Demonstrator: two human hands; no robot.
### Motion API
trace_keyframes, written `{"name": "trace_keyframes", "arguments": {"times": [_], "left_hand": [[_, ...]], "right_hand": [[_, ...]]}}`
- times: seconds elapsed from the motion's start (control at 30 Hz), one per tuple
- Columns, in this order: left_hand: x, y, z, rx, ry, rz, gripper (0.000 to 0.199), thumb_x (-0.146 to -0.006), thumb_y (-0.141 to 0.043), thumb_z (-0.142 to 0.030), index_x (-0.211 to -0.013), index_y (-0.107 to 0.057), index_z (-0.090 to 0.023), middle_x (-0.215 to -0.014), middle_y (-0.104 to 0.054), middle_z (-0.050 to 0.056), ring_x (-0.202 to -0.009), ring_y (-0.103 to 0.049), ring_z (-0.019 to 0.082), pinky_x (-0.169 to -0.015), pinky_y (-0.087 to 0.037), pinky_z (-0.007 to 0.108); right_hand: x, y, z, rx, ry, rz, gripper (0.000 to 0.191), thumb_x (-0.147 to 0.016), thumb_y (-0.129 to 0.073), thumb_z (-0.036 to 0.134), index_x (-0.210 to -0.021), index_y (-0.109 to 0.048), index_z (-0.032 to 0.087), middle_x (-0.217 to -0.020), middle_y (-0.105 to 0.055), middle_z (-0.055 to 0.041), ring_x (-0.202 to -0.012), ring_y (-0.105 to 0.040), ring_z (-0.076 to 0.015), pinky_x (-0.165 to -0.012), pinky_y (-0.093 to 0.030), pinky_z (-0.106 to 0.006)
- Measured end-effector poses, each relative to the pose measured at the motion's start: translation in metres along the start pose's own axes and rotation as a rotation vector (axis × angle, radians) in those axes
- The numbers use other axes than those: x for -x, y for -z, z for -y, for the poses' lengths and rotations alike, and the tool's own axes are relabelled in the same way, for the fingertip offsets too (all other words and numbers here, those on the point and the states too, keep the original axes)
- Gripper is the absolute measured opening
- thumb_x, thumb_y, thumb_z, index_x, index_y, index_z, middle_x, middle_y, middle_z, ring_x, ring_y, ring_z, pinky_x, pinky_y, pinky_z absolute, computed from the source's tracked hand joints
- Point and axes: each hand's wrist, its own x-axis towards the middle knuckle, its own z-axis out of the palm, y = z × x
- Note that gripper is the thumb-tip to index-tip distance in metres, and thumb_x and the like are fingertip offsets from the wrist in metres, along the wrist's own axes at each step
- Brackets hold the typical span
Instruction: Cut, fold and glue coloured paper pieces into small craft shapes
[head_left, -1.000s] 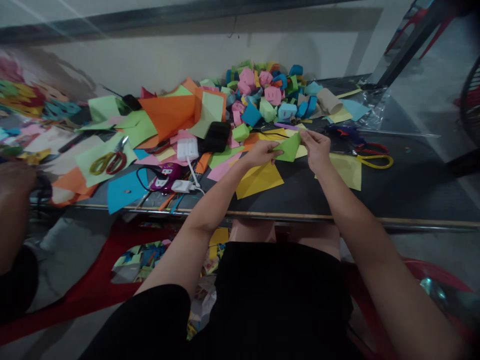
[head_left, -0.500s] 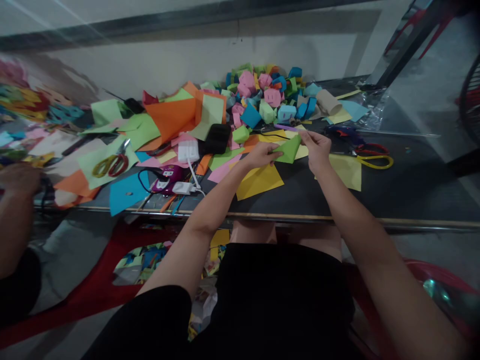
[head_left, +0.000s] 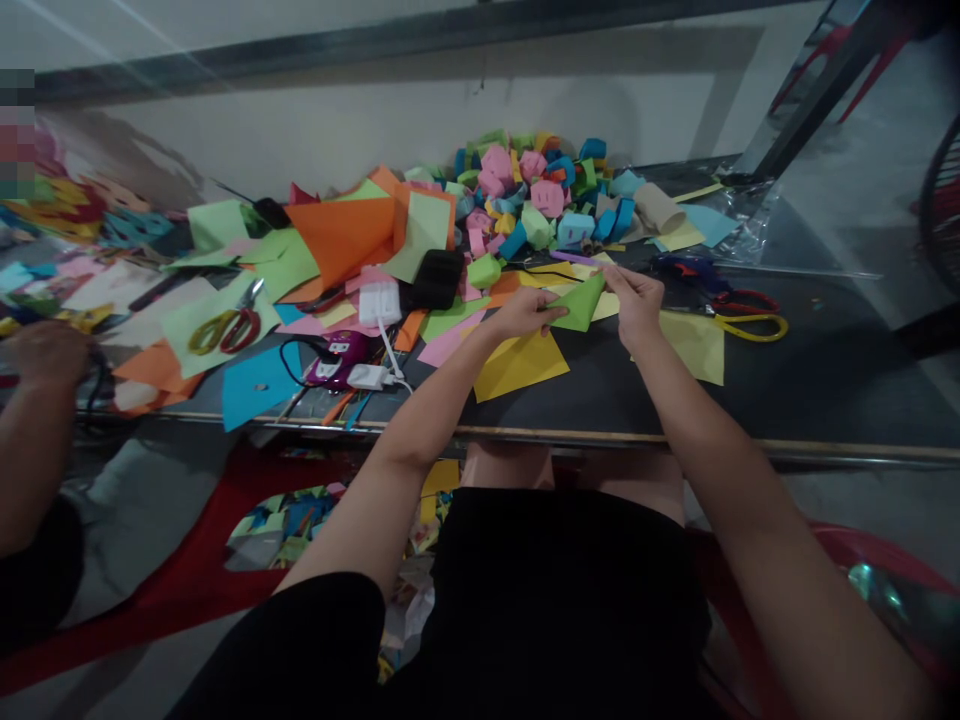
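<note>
Between my two hands is a folded sheet of green paper (head_left: 581,304), held above the table. My left hand (head_left: 531,312) pinches its left edge, fingers closed. At the upper right corner my right hand (head_left: 634,298) grips the same paper between thumb and fingers. A thin purple stick (head_left: 576,258) shows just behind the paper, near my right fingertips; whether they touch it I cannot tell. Under my hands lie a dark yellow sheet (head_left: 523,368) and, to the right, a pale yellow sheet (head_left: 694,345).
Folded paper pieces (head_left: 547,195) are heaped at the back. Scissors with yellow and red handles (head_left: 750,318) lie right, another pair of scissors (head_left: 225,332) left. A purple power strip (head_left: 341,358) with white plugs sits left of my forearm. Another person's hand (head_left: 49,352) is far left.
Both hands keep their hold on the green paper and have hardly moved. The whole view has shifted very slightly.
</note>
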Motion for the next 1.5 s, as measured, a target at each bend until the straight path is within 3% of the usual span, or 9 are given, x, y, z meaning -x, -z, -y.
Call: {"name": "trace_keyframes", "arguments": {"times": [0.33,0.63,0.9,1.1,1.4,1.5], "left_hand": [[0.0,0.0,0.002,-0.001,-0.015,0.016,0.04,-0.095,-0.058,-0.033,-0.058,-0.051,-0.018,-0.05,-0.057,-0.001,-0.049,-0.05,0.009,-0.059,-0.041,0.023],[0.0,-0.002,0.003,0.024,-0.012,-0.005,0.046,-0.092,-0.063,-0.043,-0.057,-0.046,-0.019,-0.049,-0.056,-0.002,-0.046,-0.047,0.008,-0.056,-0.039,0.024],[-0.002,-0.006,0.011,0.104,0.009,0.025,0.045,-0.091,-0.061,-0.049,-0.061,-0.044,-0.021,-0.05,-0.059,-0.002,-0.048,-0.051,0.009,-0.054,-0.039,0.023],[-0.004,-0.006,0.016,0.054,-0.017,0.003,0.04,-0.092,-0.059,-0.044,-0.062,-0.049,-0.02,-0.051,-0.06,-0.002,-0.048,-0.052,0.009,-0.055,-0.039,0.023],[-0.005,-0.007,0.016,0.021,-0.02,-0.005,0.041,-0.092,-0.061,-0.04,-0.06,-0.045,-0.019,-0.051,-0.06,-0.002,-0.048,-0.049,0.008,-0.055,-0.036,0.023],[-0.004,-0.007,0.014,0.008,-0.015,-0.073,0.039,-0.093,-0.06,-0.038,-0.061,-0.047,-0.019,-0.05,-0.058,-0.003,-0.048,-0.05,0.009,-0.056,-0.037,0.023]], "right_hand": [[-0.003,-0.001,-0.001,0.027,-0.068,-0.039,0.041,-0.068,-0.084,0.063,-0.076,-0.08,0.024,-0.075,-0.074,-0.0001,-0.076,-0.071,-0.0184,-0.076,-0.061,-0.036],[-0.004,0.0,-0.004,0.011,-0.068,-0.053,0.039,-0.064,-0.087,0.059,-0.073,-0.076,0.022,-0.072,-0.071,0.0004,-0.074,-0.069,-0.0173,-0.078,-0.06,-0.036],[-0.002,0.001,0.0,0.028,-0.034,-0.035,0.047,-0.064,-0.084,0.068,-0.068,-0.073,0.023,-0.068,-0.068,0.0008,-0.069,-0.066,-0.0162,-0.071,-0.059,-0.034],[-0.004,0.0,0.003,0.043,-0.062,0.009,0.051,-0.061,-0.083,0.073,-0.075,-0.078,0.024,-0.074,-0.073,-0.0002,-0.077,-0.069,-0.0184,-0.077,-0.061,-0.036],[-0.002,0.002,0.003,0.064,-0.03,0.032,0.053,-0.064,-0.081,0.074,-0.072,-0.074,0.022,-0.075,-0.072,-0.0014,-0.073,-0.067,-0.0159,-0.076,-0.058,-0.033],[-0.002,0.001,0.002,0.041,-0.062,0.044,0.055,-0.062,-0.081,0.076,-0.077,-0.074,0.023,-0.079,-0.074,-0.0017,-0.078,-0.069,-0.0168,-0.078,-0.058,-0.033]]}}
